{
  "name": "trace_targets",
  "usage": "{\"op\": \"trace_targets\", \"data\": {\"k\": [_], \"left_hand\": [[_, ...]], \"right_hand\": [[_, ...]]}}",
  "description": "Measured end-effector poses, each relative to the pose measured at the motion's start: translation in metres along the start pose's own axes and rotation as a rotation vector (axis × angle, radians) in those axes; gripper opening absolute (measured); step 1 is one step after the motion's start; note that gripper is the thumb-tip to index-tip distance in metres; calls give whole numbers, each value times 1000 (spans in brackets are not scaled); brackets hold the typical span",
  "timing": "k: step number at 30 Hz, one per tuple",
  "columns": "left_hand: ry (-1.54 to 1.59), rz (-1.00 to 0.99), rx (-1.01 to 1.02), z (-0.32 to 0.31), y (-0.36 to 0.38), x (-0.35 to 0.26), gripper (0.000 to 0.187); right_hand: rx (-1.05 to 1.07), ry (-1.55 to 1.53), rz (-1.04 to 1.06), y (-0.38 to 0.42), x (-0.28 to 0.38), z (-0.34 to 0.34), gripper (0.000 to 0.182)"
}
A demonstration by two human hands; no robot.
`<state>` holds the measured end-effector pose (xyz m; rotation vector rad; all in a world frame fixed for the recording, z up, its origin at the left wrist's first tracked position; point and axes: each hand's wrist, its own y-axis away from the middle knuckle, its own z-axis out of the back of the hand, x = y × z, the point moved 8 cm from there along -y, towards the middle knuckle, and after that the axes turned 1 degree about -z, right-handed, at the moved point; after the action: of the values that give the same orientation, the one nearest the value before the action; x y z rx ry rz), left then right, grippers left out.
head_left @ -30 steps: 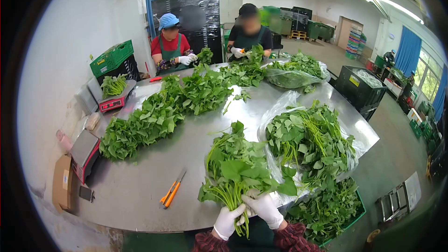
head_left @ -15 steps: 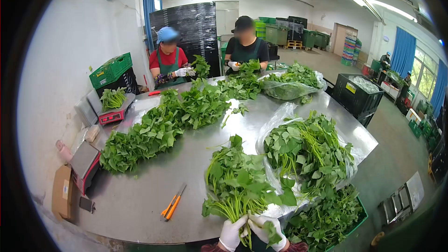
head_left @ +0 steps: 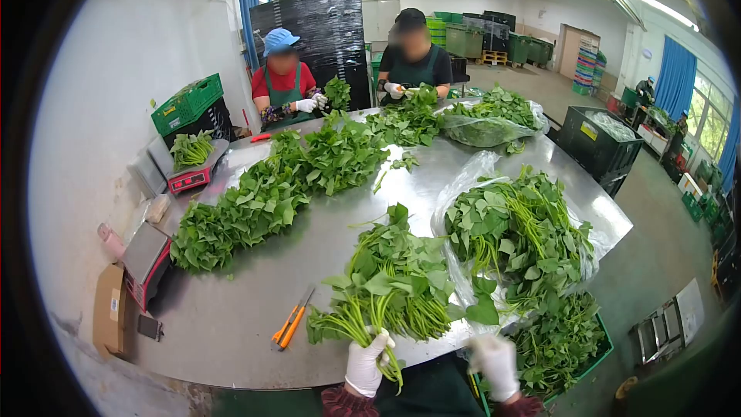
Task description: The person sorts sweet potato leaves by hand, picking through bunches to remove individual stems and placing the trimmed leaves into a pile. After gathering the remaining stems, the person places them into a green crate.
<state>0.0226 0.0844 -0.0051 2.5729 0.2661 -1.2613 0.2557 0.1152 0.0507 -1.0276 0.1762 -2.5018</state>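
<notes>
The gloved left hand point(head_left: 366, 361) is closed around the stems of a leafy bunch point(head_left: 353, 316) at the desk's point(head_left: 231, 332) near edge. Its stem ends point back toward the wearer, its long axis slanting away and leftward to the leaves. The right hand point(head_left: 496, 365) is blurred; its opening and any hold cannot be told. Beyond, an orange knife point(head_left: 289, 330) lies blade-away.

Both hands point(head_left: 366, 363) wear white gloves point(head_left: 498, 367) beneath mottled dark red sleeves point(head_left: 346, 403).
</notes>
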Motion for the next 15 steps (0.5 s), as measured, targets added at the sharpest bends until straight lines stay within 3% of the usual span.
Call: {"op": "trace_targets", "data": {"k": [1,3,5,6,9,14,15], "left_hand": [[-38,23,0,-3,0,5,16],[-56,20,-11,-9,7,3,14],[-138,31,-54,-6,11,1,14],[-150,3,-45,-2,11,1,13],[-37,7,85,0,19,0,17],[-27,4,-20,22,13,7,30],[-40,-17,-64,29,14,5,33]], "right_hand": [[92,-270,-3,4,11,-32,13],[275,-520,-182,11,44,-71,16],[297,-369,62,17,65,-95,16],[86,-386,225,21,77,-87,17],[316,-475,-73,23,70,-106,16],[128,-544,-46,-21,67,-78,14],[6,-303,48,-40,62,-64,16]]}}
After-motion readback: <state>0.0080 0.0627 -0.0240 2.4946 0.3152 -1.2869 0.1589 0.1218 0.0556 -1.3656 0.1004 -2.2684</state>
